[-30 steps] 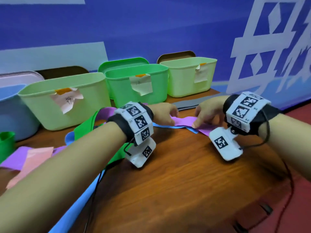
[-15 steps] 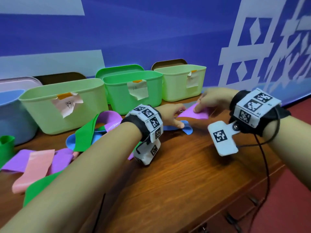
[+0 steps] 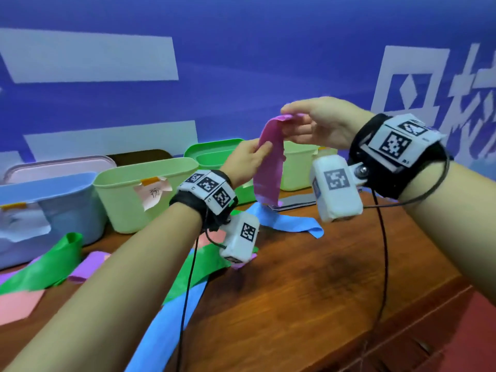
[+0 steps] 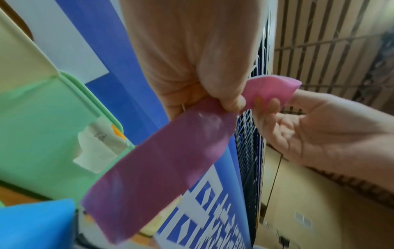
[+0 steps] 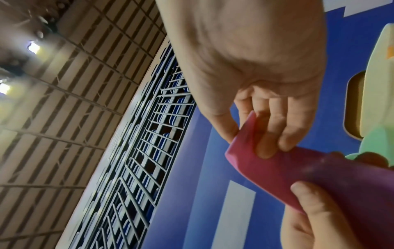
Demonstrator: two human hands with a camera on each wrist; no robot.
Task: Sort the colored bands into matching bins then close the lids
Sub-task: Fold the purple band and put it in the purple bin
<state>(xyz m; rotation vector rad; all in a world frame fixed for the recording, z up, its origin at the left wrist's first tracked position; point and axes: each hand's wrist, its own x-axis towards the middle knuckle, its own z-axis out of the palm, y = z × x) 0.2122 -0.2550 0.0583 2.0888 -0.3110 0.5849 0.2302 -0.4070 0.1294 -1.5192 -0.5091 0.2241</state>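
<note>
Head view: a purple band (image 3: 268,167) is being held up in the air above the back edge of the tabletop (image 3: 322,277), pinched at its top by the right hand (image 3: 319,127) and lower down by the left hand (image 3: 245,159). The sorting step is judged under way. A matching bin is being called for next; none purple is being shown among the open bins (image 3: 145,178).
</note>
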